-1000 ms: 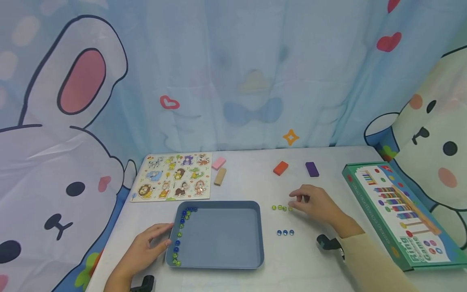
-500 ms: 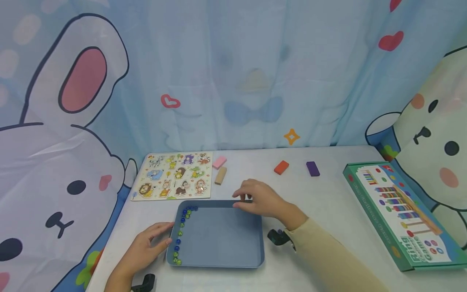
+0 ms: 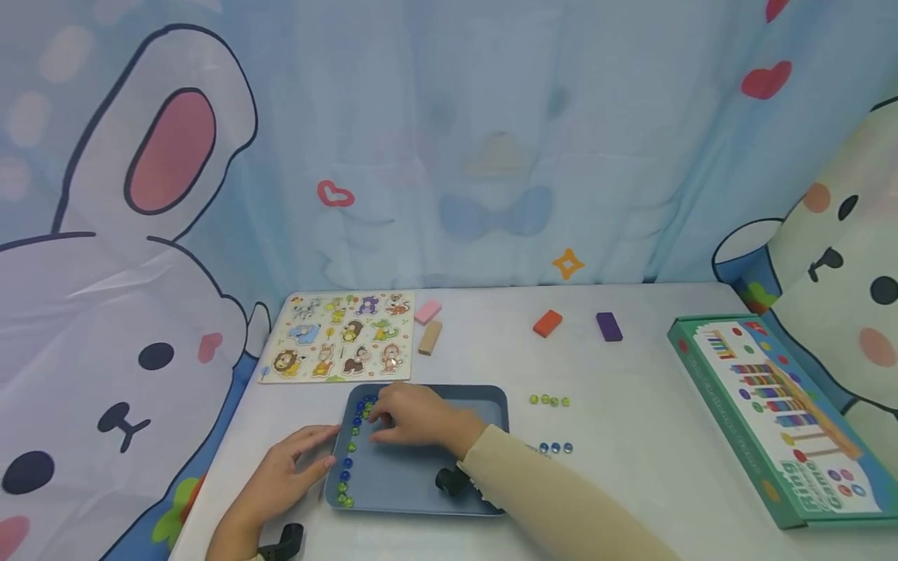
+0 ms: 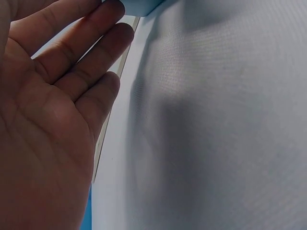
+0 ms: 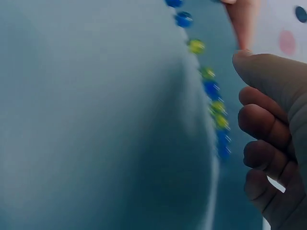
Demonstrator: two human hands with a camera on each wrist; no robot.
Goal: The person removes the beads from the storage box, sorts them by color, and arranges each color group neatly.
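A grey-blue tray (image 3: pixel 393 483) lies in the head view with small blue and green glass marbles (image 3: pixel 347 463) along its left wall. My left hand (image 3: pixel 288 475) touches the tray's left rim with relaxed fingers. Inside the tray, my right hand (image 3: pixel 421 417) hovers beside the upper marbles and hides part of that corner. In the right wrist view its thumb (image 5: pixel 261 67) stands apart from the loosely curled fingers, with nothing visible between them, near the marbles (image 5: pixel 211 88). Right of the tray, several green marbles (image 3: pixel 544 399) form one row and blue marbles (image 3: pixel 556 448) another.
An animal puzzle board (image 3: pixel 337 336) lies behind the tray. Pink (image 3: pixel 428 312), tan (image 3: pixel 430 338), orange (image 3: pixel 548 323) and purple blocks (image 3: pixel 609 326) are spread along the back. A green toy box (image 3: pixel 779 413) stands at the right; a cartoon curtain (image 3: pixel 491 156) hangs behind.
My right hand has moved left from the green marble row, across the tray, to the marbles at its upper left. My left hand has kept its place at the rim.
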